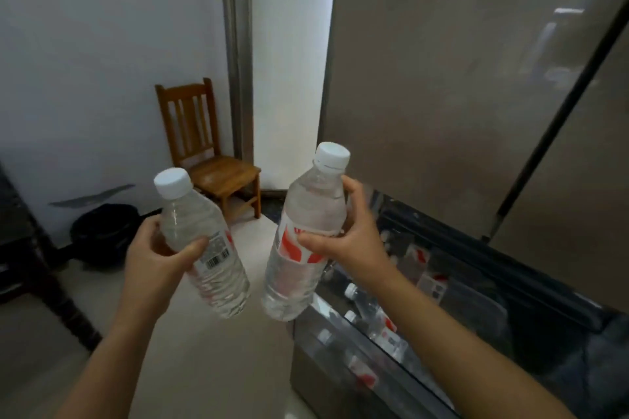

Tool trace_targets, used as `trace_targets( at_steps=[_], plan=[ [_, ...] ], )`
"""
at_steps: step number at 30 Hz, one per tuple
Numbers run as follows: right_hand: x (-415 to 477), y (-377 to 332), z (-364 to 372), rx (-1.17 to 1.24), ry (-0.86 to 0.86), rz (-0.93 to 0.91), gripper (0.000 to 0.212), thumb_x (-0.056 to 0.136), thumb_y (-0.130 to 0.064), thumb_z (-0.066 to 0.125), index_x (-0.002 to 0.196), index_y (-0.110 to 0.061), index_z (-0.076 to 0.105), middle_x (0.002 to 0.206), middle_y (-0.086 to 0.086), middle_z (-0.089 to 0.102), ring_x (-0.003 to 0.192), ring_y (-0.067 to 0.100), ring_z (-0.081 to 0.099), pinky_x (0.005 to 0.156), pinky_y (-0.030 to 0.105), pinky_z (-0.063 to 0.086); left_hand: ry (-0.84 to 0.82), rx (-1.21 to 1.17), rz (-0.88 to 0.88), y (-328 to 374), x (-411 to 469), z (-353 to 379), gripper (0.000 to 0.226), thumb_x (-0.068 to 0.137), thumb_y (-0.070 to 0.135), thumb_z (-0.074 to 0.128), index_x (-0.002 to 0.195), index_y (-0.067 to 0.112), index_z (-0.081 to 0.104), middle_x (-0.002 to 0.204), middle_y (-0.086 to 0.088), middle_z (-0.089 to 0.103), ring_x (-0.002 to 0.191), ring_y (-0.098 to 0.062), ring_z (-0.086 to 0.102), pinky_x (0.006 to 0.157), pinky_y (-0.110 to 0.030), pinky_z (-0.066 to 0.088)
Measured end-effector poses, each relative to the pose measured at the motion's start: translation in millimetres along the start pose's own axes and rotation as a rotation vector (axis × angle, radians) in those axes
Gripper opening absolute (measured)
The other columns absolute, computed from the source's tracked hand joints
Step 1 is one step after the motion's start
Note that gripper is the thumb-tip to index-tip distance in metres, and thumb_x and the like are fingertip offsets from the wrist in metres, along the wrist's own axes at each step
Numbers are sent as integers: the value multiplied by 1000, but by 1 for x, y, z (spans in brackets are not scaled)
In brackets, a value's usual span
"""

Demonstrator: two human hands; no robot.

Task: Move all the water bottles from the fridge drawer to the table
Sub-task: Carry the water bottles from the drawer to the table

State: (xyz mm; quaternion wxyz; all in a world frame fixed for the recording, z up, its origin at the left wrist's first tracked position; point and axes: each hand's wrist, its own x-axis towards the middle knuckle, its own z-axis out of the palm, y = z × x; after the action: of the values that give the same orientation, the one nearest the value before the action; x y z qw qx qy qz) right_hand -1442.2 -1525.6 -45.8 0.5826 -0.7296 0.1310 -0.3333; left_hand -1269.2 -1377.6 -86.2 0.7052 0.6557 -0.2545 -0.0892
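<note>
I hold two clear water bottles with white caps and red-and-white labels in front of me, above the floor. My left hand [158, 262] grips the left water bottle [218, 279] round its middle; it tilts left at the top. My right hand [350, 238] grips the right water bottle [299, 214] at its label, and this one leans right at the top. Below and to the right, the fridge drawer [340, 371] stands pulled out, with several more bottles [381, 323] lying inside it.
The fridge's brown doors [459, 95] fill the right side. A wooden chair [207, 160] stands at the wall by a doorway. A black bin [105, 235] sits on the floor at the left, next to a dark piece of furniture [30, 269]. Pale floor lies between.
</note>
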Motion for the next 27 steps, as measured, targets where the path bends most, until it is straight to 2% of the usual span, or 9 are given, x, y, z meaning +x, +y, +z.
trace_targets(
  at_steps=[3, 6, 13, 16, 21, 24, 27],
  plan=[
    [4, 29, 33, 7, -114, 102, 70, 64, -10, 81, 109, -44, 39, 114, -5, 54, 103, 13, 59, 80, 30, 55, 31, 105, -80, -17, -14, -35, 35, 75, -1, 68, 102, 12, 50, 88, 5, 60, 80, -12, 58, 63, -26, 45],
    [7, 53, 59, -46, -224, 162, 66, 67, -9, 79, 107, -41, 39, 104, -14, 55, 91, -1, 60, 72, 19, 53, 87, 180, -173, -32, -30, -71, 32, 72, 1, 72, 89, 19, 52, 85, 2, 62, 74, -16, 59, 55, -28, 44],
    [1, 87, 90, -61, -391, 273, 61, 67, -14, 79, 103, -41, 39, 107, 3, 59, 91, 12, 62, 70, 24, 55, 292, 187, -358, -47, -83, -128, 28, 73, -4, 70, 83, 14, 51, 82, -7, 63, 69, -22, 60, 52, -33, 49],
    [-5, 96, 106, -59, -480, 274, 65, 65, -17, 81, 107, -43, 38, 109, 5, 59, 96, 18, 62, 79, 35, 56, 375, 152, -419, -47, -107, -148, 24, 73, -6, 68, 85, 9, 53, 81, -10, 64, 70, -22, 61, 57, -33, 50],
    [-20, 102, 147, -68, -605, 263, 70, 63, -22, 82, 113, -43, 38, 109, 0, 59, 97, 16, 61, 83, 38, 55, 532, 146, -468, -40, -149, -191, 27, 71, -4, 71, 85, 9, 51, 80, -11, 64, 71, -24, 61, 63, -35, 50],
    [-32, 98, 176, -75, -697, 241, 72, 63, -23, 82, 116, -38, 37, 107, -2, 59, 94, 13, 62, 78, 32, 56, 632, 133, -454, -29, -180, -217, 29, 71, -5, 70, 86, 10, 51, 81, -10, 64, 71, -25, 60, 64, -36, 49],
    [-47, 87, 212, -100, -787, 180, 69, 62, -22, 82, 110, -43, 37, 104, -7, 58, 91, 11, 61, 71, 23, 54, 727, 125, -434, -18, -211, -248, 28, 71, -6, 70, 85, 10, 51, 82, -10, 64, 71, -25, 60, 64, -36, 49]
  ],
)
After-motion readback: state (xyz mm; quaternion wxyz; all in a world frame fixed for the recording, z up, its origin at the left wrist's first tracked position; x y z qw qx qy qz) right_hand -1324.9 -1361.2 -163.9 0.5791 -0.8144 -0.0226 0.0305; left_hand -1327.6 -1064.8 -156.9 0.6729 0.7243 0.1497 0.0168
